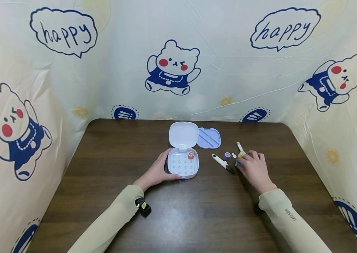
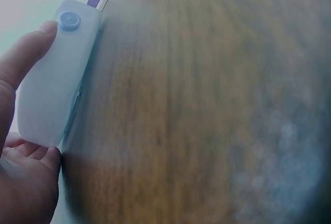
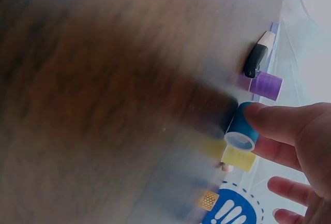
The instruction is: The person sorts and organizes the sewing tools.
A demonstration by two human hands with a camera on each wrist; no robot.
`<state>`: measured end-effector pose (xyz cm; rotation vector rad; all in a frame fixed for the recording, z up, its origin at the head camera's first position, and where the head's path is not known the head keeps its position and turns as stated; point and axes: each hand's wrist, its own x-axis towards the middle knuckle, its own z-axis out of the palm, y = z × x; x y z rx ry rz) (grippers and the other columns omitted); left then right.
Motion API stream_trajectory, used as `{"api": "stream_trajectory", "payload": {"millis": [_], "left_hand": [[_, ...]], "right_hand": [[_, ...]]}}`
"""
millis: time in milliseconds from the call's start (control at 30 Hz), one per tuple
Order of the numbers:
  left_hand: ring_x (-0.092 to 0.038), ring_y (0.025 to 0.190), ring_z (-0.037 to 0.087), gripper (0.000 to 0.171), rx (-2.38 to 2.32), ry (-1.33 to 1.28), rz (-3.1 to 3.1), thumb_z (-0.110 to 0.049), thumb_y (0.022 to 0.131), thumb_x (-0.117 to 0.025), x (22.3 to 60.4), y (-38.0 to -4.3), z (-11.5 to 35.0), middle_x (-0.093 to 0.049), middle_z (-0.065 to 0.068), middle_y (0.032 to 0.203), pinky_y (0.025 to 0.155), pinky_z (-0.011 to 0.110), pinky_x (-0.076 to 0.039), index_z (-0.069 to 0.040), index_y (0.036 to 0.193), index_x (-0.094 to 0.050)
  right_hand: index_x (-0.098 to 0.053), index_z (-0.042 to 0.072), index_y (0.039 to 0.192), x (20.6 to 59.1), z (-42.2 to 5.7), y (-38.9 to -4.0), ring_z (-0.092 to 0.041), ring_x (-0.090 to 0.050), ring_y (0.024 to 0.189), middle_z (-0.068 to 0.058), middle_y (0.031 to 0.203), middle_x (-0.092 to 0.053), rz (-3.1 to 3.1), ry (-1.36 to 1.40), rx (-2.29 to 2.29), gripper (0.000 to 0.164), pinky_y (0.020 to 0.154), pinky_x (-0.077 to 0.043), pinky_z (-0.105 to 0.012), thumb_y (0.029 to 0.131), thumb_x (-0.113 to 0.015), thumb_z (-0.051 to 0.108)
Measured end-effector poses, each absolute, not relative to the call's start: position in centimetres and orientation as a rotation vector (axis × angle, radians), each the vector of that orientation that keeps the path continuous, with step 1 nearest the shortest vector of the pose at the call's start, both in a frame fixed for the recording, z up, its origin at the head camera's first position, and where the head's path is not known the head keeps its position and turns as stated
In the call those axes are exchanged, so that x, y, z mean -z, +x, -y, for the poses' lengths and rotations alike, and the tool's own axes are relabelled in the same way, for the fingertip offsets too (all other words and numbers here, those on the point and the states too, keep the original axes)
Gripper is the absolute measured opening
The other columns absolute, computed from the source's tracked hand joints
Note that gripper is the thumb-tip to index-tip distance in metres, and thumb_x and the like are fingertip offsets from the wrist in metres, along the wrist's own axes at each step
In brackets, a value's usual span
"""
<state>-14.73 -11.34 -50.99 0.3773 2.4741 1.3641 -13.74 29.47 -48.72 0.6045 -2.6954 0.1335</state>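
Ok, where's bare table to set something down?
Bare table lies in front of the white box, between the left sleeve and right sleeve; also left of the left hand and right of the right hand. Crowded: between box and right hand, with the lilac tray, black-tipped tool, purple spool and yellow spool.

Looks like a makeshift recording booth in here: printed sheet (image 1: 219, 70) round three sides of bench (image 1: 197, 218), wrist cam (image 1: 145, 209).

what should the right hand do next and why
Probably lift the blue thread spool toward the open sewing box: the right hand pinches it, the left hand holds the box, and an orange spool already stands among its pegs.
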Motion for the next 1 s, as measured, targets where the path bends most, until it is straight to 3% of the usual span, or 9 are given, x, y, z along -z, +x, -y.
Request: {"api": "stream_trajectory", "payload": {"millis": [633, 1000], "left_hand": [[-0.032, 0.151, 0.029, 0.125, -1.366, 0.387, -2.484, -0.048, 0.075, -0.094, 51.00, -14.81, 11.36, -0.027, 0.013, 0.167, 0.122, 0.053, -0.030, -0.016, 0.167, -0.015], [-0.033, 0.151, 0.030, 0.125, -1.375, 0.398, -2.486, -0.047, 0.075, -0.094, 50.96, -14.72, 11.33, -0.028, 0.014, 0.166, 0.121, 0.053, -0.031, -0.014, 0.167, -0.016]], "right_hand": [[-0.078, 0.006, 0.099, 48.47, -29.44, -13.60, -0.042, -0.058, 0.109, -0.013, 0.097, -0.076, 2.706, 0.528, -0.264, 0.023, 0.088, -0.039, -0.060, 0.081, -0.090, 0.014], [-0.078, 0.005, 0.106, 48.28, -29.07, -13.19, -0.041, -0.056, 0.110, -0.013, 0.103, -0.078, 2.763, 0.371, -0.507, 0.025, 0.085, -0.035, -0.056, 0.084, -0.088, 0.014]]}}
